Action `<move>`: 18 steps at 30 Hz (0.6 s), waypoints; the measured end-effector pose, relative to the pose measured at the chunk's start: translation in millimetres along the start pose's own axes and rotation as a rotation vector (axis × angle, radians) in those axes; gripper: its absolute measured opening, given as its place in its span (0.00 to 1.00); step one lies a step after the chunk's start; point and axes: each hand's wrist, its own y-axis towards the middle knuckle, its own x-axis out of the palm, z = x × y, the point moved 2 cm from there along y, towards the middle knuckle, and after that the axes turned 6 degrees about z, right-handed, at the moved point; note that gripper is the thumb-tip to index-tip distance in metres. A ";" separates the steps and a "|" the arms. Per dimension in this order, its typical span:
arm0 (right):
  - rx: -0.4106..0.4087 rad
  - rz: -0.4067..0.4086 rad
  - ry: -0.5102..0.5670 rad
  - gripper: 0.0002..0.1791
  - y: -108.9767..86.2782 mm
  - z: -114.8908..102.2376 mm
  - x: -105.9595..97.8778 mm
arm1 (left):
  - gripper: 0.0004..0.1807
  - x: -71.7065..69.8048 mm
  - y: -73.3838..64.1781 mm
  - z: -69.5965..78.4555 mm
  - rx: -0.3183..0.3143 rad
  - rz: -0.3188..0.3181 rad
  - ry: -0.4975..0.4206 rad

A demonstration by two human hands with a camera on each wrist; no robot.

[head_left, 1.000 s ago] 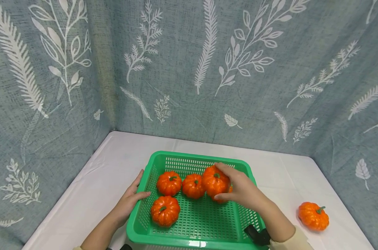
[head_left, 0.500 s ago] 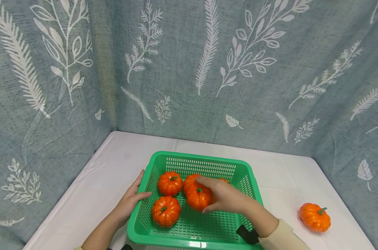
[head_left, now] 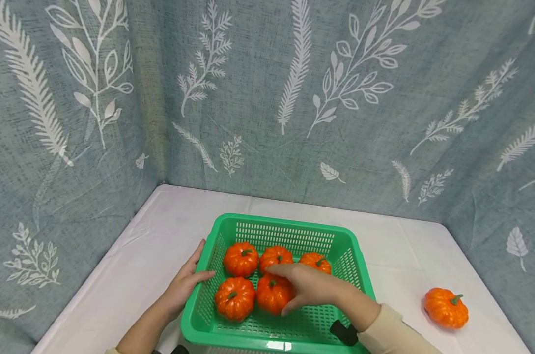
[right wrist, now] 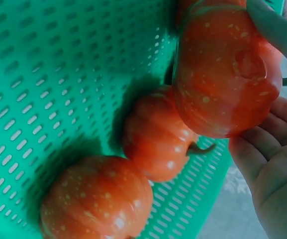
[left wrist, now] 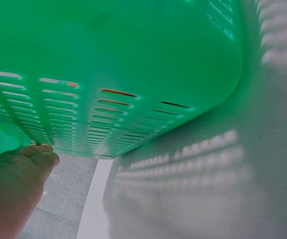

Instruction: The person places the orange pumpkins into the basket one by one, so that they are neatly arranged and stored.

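Note:
My right hand [head_left: 313, 285] holds a small orange pumpkin [head_left: 270, 297] with a green stem, low in the front middle of the green plastic basket [head_left: 289, 221]. In the right wrist view the thumb and fingers curl round that pumpkin [right wrist: 223, 74]. To its left sits another pumpkin [head_left: 234, 299]. Along the back of the basket stand a left pumpkin [head_left: 240, 259], a middle pumpkin [head_left: 276, 256] and a right pumpkin [head_left: 313, 261]. My left hand [head_left: 183, 285] grips the basket's left side, thumb over the rim and fingers along the outer wall.
One more pumpkin [head_left: 446, 308] lies on the white tablecloth [head_left: 408, 255], right of the basket. Blue-green curtains [head_left: 258, 98] with white leaf prints enclose the table behind and at both sides.
The right hand has carried its pumpkin left, forward toward me and down, from above the back right pumpkin to the front middle of the basket. The left hand keeps its place.

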 end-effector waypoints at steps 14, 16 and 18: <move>-0.023 -0.080 -0.136 0.44 7.3 -2.3 12.2 | 0.44 0.0 0.4 -0.2 0.001 -0.012 -0.013; -0.023 -0.084 -0.142 0.45 7.9 -1.9 13.1 | 0.44 -0.2 0.3 -0.1 0.000 -0.013 -0.014; -0.026 -0.089 -0.149 0.45 8.3 -1.7 13.7 | 0.44 -0.4 0.2 0.0 -0.002 -0.013 -0.015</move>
